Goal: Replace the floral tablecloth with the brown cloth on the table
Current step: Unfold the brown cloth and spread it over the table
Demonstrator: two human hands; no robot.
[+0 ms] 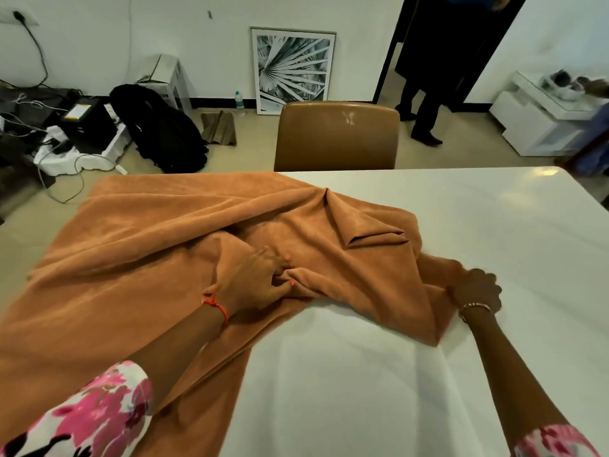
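Note:
The brown cloth [138, 258] lies rumpled over the left half of the white table [478, 225], with folds bunched near the middle. My left hand [260, 282] pinches a fold of the cloth near its centre. My right hand [476, 290] grips the cloth's right edge, fingers curled over the bunched fabric. The right half and front of the table are bare white. No floral tablecloth is in view.
A brown chair [337, 136] stands at the table's far side. A person in dark clothes [425, 77] stands in the doorway beyond. A framed leaf picture [293, 70], black bags [158, 127], cables and boxes lie on the floor at the left. White furniture [540, 117] stands at the right.

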